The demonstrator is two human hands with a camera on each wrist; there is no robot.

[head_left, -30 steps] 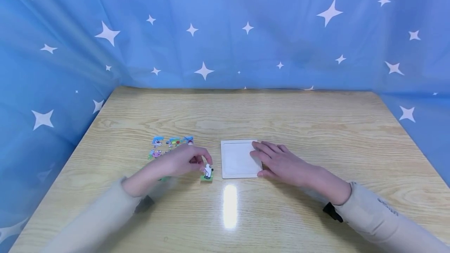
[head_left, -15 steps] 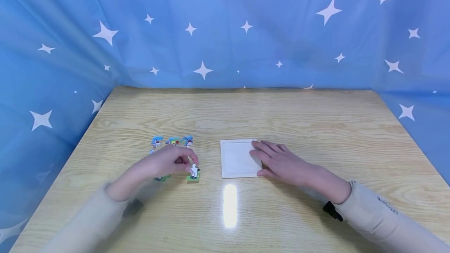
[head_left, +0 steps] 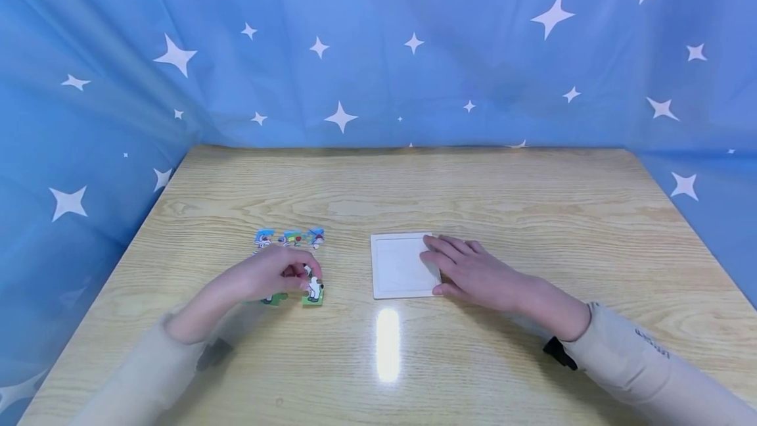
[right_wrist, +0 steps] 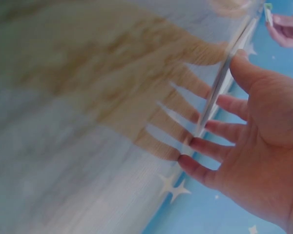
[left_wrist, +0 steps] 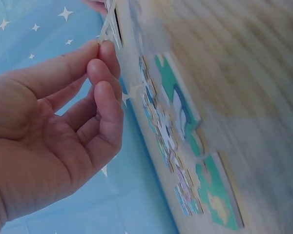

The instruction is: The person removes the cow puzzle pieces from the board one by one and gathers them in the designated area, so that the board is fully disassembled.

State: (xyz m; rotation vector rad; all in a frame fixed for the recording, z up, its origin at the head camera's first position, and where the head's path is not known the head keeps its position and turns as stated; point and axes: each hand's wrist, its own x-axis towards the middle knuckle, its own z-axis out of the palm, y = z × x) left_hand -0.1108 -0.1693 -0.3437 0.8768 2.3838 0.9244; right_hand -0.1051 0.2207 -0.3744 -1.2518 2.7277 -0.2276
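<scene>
Between thumb and fingers, my left hand (head_left: 275, 271) pinches a jigsaw puzzle piece (head_left: 313, 293) with a white figure on green. It is tipped up beside the other puzzle pieces (head_left: 317, 236) on the left of the table, some hidden under the hand. The left wrist view shows the held piece (left_wrist: 107, 23) nearly edge-on at the fingertips. My right hand (head_left: 467, 273) rests with fingers extended on the right edge of a shallow white puzzle tray (head_left: 399, 268). In the right wrist view, fingertips and thumb of that hand (right_wrist: 263, 131) touch the table and the tray's edge.
Several colourful puzzle pieces (left_wrist: 219, 195) lie flat and loosely spaced on the wooden table (head_left: 503, 196). A blue curtain with white stars (head_left: 378, 51) hangs behind and along the sides of the table. A bright light reflection (head_left: 388, 345) shows in front of the tray.
My left hand has moved left with the pinched puzzle piece, away from the tray and back toward the other pieces. The right hand has stayed at the tray's edge.
</scene>
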